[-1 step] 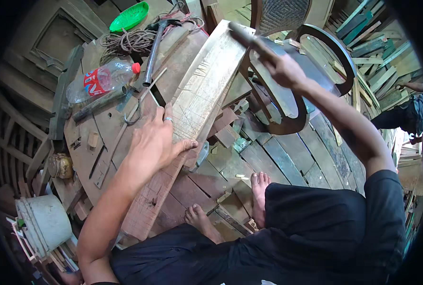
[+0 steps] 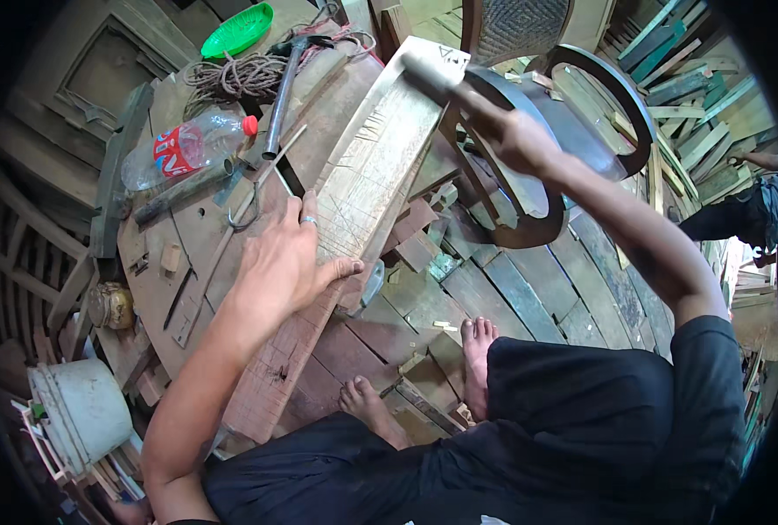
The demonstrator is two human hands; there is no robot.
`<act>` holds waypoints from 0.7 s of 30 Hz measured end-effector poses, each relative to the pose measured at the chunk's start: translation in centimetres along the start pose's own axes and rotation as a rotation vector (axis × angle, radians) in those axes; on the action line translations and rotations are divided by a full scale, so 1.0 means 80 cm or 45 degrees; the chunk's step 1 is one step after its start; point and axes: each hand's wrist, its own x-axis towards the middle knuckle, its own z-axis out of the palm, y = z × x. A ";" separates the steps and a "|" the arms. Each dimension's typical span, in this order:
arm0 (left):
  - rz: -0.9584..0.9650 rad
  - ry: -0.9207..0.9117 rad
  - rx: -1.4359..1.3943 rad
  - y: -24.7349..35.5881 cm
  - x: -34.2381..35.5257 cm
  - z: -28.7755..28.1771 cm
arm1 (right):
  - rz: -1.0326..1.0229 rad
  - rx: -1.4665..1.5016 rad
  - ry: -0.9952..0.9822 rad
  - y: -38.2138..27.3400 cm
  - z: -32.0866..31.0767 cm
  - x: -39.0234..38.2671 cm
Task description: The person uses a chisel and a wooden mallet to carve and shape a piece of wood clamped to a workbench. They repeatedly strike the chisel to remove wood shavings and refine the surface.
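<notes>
A long pale board (image 2: 354,197) with pencil lines and cut marks slants from my lap to the far edge of the bench. My left hand (image 2: 275,262) lies flat on it, thumb spread across the face and a ring on one finger. Closed round a wooden handle, my right hand (image 2: 524,140) holds a dark-headed tool that looks like a brush (image 2: 428,79). Its head is against the board's far end, where dark markings show; motion blurs it.
Left on the bench (image 2: 157,254) are a hammer (image 2: 286,92), coiled rope (image 2: 240,79), a plastic bottle (image 2: 188,149) and a green basket (image 2: 237,31). Curved dark chair parts (image 2: 529,227) stand to the right. A white bucket (image 2: 83,411) is lower left. Another person (image 2: 747,210) is far right.
My right hand has drawn the brush-like tool slightly down and left along the board, uncovering the dark markings at its far end. My left hand has stayed put.
</notes>
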 end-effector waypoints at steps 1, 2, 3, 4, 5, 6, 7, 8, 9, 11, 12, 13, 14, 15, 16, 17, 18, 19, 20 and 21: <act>-0.011 -0.009 0.002 -0.002 -0.004 -0.001 | -0.101 0.083 0.009 -0.030 0.001 -0.005; -0.055 -0.042 0.001 -0.005 -0.005 -0.003 | -0.142 0.143 -0.205 -0.062 -0.005 -0.008; -0.085 -0.071 -0.001 -0.003 -0.007 -0.007 | -0.240 0.086 -0.357 -0.079 -0.023 -0.003; -0.082 -0.074 0.000 -0.002 -0.008 -0.011 | -0.264 -0.036 -0.317 -0.062 -0.021 0.005; -0.065 -0.092 0.021 0.003 -0.004 -0.015 | -0.277 -0.176 -0.273 -0.032 -0.025 0.014; -0.055 -0.114 0.046 0.005 0.000 -0.016 | -0.181 -0.127 -0.095 -0.004 -0.021 0.017; -0.046 -0.113 0.042 0.006 0.002 -0.012 | 0.212 -0.160 -0.137 0.008 -0.028 0.025; -0.046 -0.075 0.035 0.006 0.001 -0.010 | 0.238 -0.153 -0.055 0.002 -0.032 0.041; -0.045 -0.038 0.029 0.005 0.000 -0.008 | 0.265 -0.147 0.027 -0.008 -0.033 0.051; -0.035 -0.032 0.033 0.003 0.001 -0.005 | 0.312 -0.191 -0.170 -0.011 -0.026 0.038; -0.043 -0.040 0.037 0.000 -0.002 -0.003 | 0.116 -0.100 -0.226 -0.029 -0.019 0.034; -0.059 -0.046 0.042 -0.003 -0.004 -0.003 | -0.081 -0.009 -0.280 -0.048 -0.010 0.025; -0.061 -0.039 0.037 -0.003 -0.006 -0.005 | -0.208 0.035 -0.408 -0.071 -0.028 0.021; -0.063 -0.033 0.032 -0.003 -0.007 -0.006 | -0.205 0.037 -0.409 -0.062 -0.028 0.025; -0.062 -0.037 0.032 -0.002 -0.009 -0.005 | -0.178 -0.101 -0.336 -0.037 -0.027 0.035; -0.041 -0.024 0.036 0.002 -0.004 -0.005 | -0.140 -0.260 -0.253 -0.007 -0.036 0.044; -0.031 -0.021 0.040 0.004 -0.002 -0.004 | 0.162 -0.152 -0.190 0.008 -0.040 0.053; -0.022 -0.016 0.037 0.006 0.001 -0.005 | 0.226 -0.127 0.079 0.019 -0.039 0.054; -0.032 -0.039 0.032 0.007 0.001 -0.005 | 0.293 -0.125 -0.027 0.013 -0.037 0.057; -0.044 -0.062 0.027 0.005 0.002 -0.005 | 0.357 -0.123 -0.133 0.000 -0.034 0.058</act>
